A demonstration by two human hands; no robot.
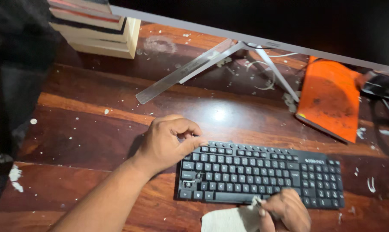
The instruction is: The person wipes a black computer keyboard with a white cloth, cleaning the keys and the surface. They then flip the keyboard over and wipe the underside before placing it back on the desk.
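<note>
Wooden desk (95,111): left hand (168,144) on keyboard (263,174) (fingers curled).

Desk (95,124): dark reddish wood, glossy varnish with a bright glare spot near its middle, flecked with pale chipped specks and smears toward the far edge and left edge. Keyboard (263,174): matt black plastic, keys slightly sheened; cloth (229,220) at the near edge, pinched in the right hand (287,211), looks soft, off-white, woven. Monitor stand (194,68): smooth brushed silver metal; orange book (330,96) near the right edge has a scuffed, matt cover; stacked books (98,28) at the far left corner show rough paper edges.
</note>
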